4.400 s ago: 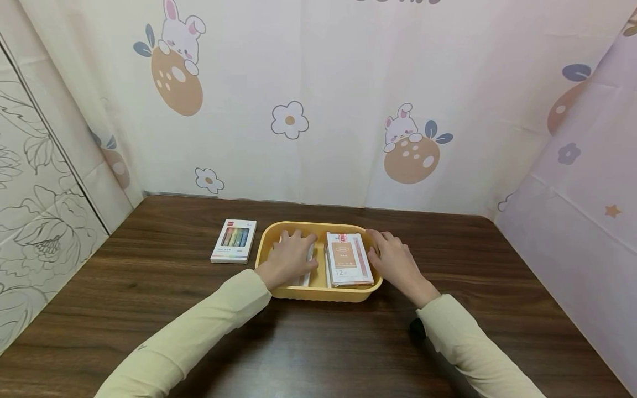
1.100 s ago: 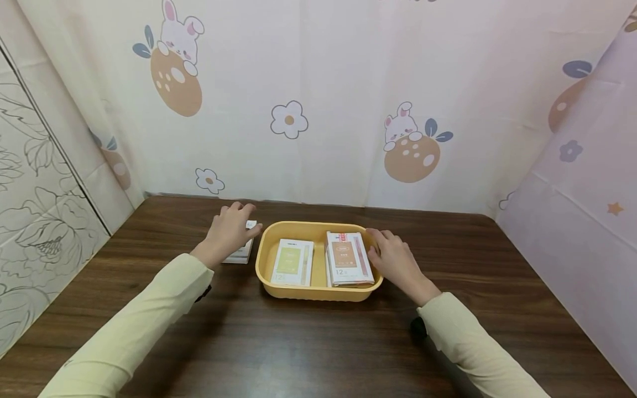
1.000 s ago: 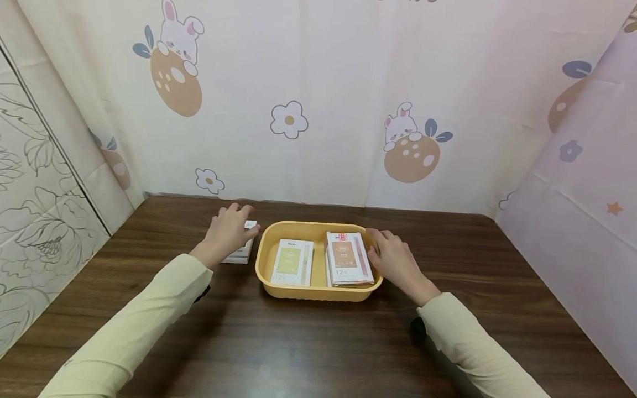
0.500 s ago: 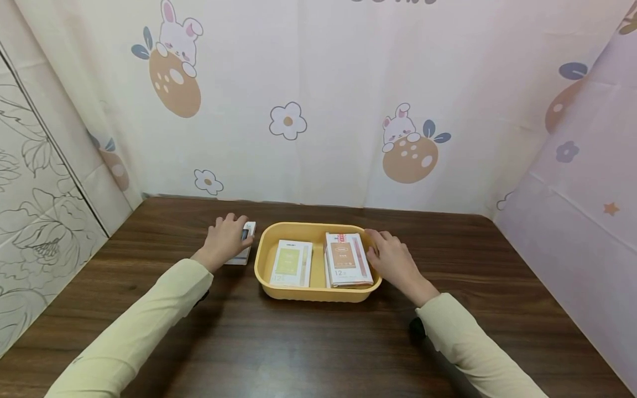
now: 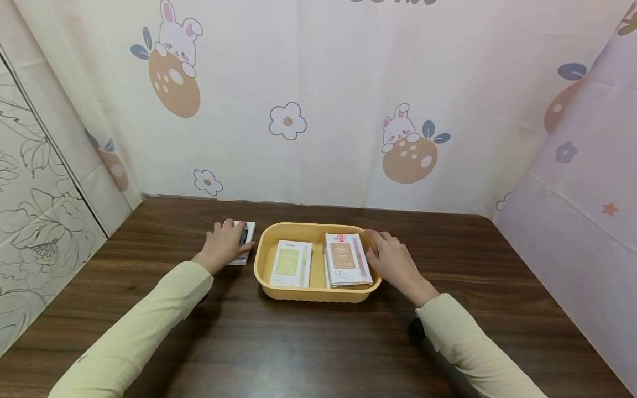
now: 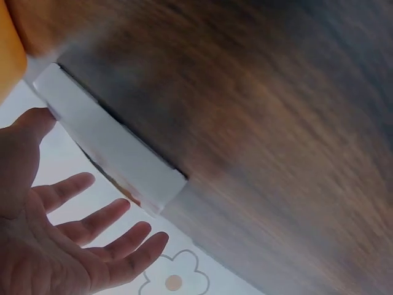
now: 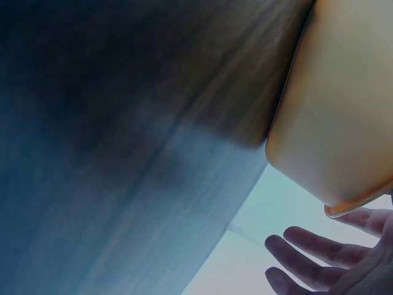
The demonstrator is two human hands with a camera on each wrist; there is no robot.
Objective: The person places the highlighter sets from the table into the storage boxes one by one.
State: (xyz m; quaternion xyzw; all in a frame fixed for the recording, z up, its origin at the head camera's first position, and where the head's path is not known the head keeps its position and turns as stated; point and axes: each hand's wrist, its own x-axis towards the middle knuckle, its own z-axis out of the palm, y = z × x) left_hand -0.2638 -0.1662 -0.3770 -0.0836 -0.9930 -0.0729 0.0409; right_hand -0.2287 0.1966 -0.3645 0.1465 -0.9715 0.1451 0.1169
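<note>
At the left of the head view, my left hand [image 5: 222, 246] lies over a flat white box [image 5: 251, 228] and hides most of it. In the left wrist view, the thumb is right at the edge of the white box [image 6: 110, 138], and the other fingers spread loosely over it. A yellow plastic basket [image 5: 318, 294] stands beside it. Within are a white box with a green label [image 5: 291, 262] and a white box with a brown label [image 5: 348, 260]. My right hand [image 5: 394, 264] rests at the basket's right rim; some fingers extend outside the rim in the right wrist view.
A dark wood-grain table [image 5: 318, 348] bears everything. Behind it hangs a pale curtain [image 5: 338, 166] with rabbit and flower prints, and more printed cloth [image 5: 587, 210] closes the right side. Line-drawn flowers cover the panel [image 5: 40, 232] at left.
My left hand has come out of the basket, where it covered the green-labelled box, and moved left over the other white box, then lowered onto it. My right hand has stayed at the rim.
</note>
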